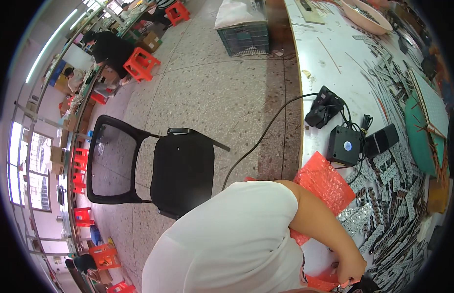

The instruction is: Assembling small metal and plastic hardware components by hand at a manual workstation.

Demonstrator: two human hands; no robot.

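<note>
My left hand [351, 267] is at the lower right, over the worktable [317, 53], with its fingers curled closed. Under the fingertips a small orange and silvery thing shows, too cut off to name. Beside it lies a black item [367, 285], partly beyond the lower edge. A red bubble-wrap bag [327, 183] rests on the table next to my bent left arm, and more red film is below the wrist. My right hand is out of sight. Flat grey metal strips [398, 229] are heaped to the right of my hand.
Black boxy devices [344, 145] with cables stand on the table; one cable droops over its edge. A pink bowl [366, 17] and a green tray [418, 132] lie farther off. A black chair [183, 171] stands left of the table, near a crate [243, 39]. People sit at far-left benches.
</note>
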